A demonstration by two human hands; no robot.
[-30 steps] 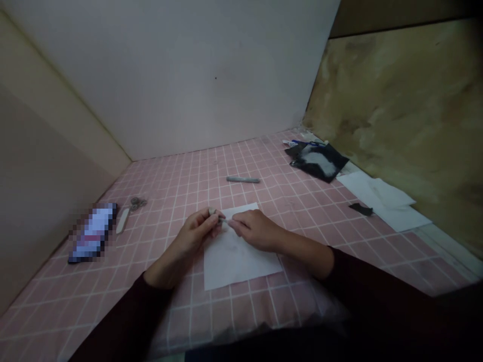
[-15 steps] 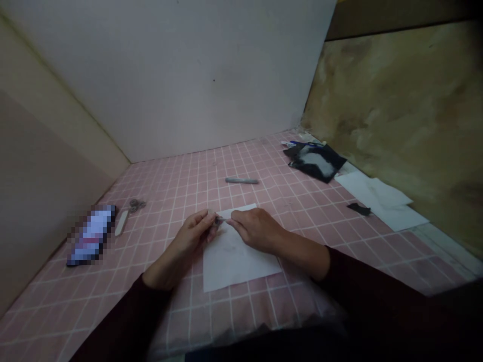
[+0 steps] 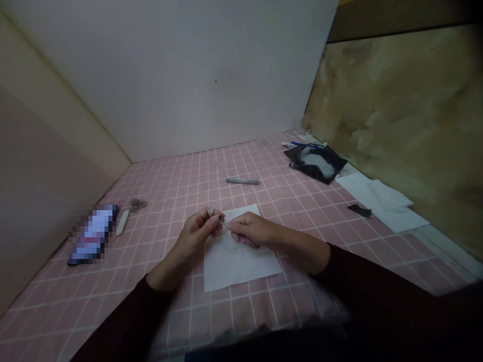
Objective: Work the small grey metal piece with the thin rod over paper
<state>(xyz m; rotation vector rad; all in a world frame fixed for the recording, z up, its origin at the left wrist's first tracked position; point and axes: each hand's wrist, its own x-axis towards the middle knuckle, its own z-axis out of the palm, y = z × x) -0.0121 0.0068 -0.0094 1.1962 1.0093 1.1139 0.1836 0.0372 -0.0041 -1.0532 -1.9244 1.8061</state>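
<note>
A white sheet of paper [image 3: 237, 266] lies on the pink checked cloth [image 3: 169, 181], under my hands. Over its upper left corner, my left hand [image 3: 198, 229] pinches a small greyish piece [image 3: 210, 212] between thumb and fingers; its shape is too small to make out. Close beside it, my right hand [image 3: 251, 230] is closed, thumb against fingers, its fingertips almost touching the left ones. Something thin and pale shows between the two sets of fingertips, too small to name.
A grey stick [image 3: 242, 181] lies beyond the paper. To the left are a blurred-out phone [image 3: 93, 234], a pale flat strip [image 3: 123, 222] and small grey rings [image 3: 138, 204]. At right are a black sheet [image 3: 332, 163], a dark scrap [image 3: 359, 210] and white papers [image 3: 392, 213].
My right hand has turned slightly, so more of its curled fingers show below the thumb. The left fingers have shifted a little, showing more of the greyish piece.
</note>
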